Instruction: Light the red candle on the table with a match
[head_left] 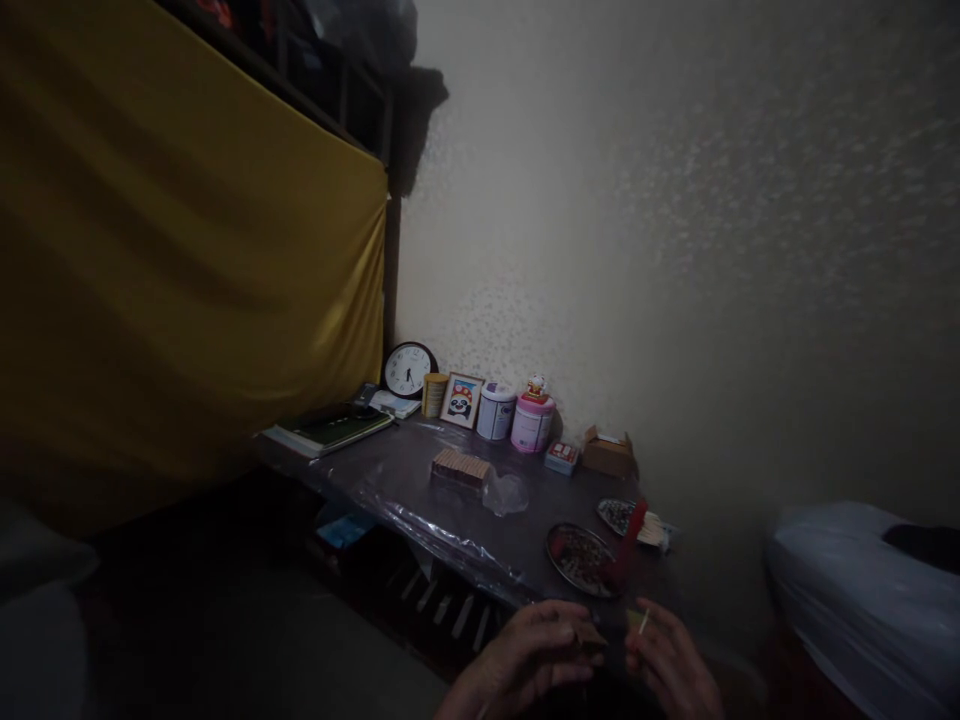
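At the table's near edge, my left hand [529, 650] is closed on a small brown box-like piece [589, 634], its fingers curled round it. My right hand [671, 660] pinches a thin pale stick [644, 622], with a small yellowish patch beside it that I cannot make out. A gap separates the two hands. Just beyond them lies a round metal-rimmed dish [551, 550] of small mixed bits, with a red object [634, 525] by its right side. Behind it, several pale sticks [656, 530] rest beside a smaller patterned dish [615, 514].
The plastic-covered table [405, 470] carries a row of small brown blocks [460, 467] and a clear plastic cup [505, 494]. Along the wall stand a clock [409, 370], a panda picture [461, 400], white [496, 412] and pink [532, 425] tins, and a cardboard box [608, 453].
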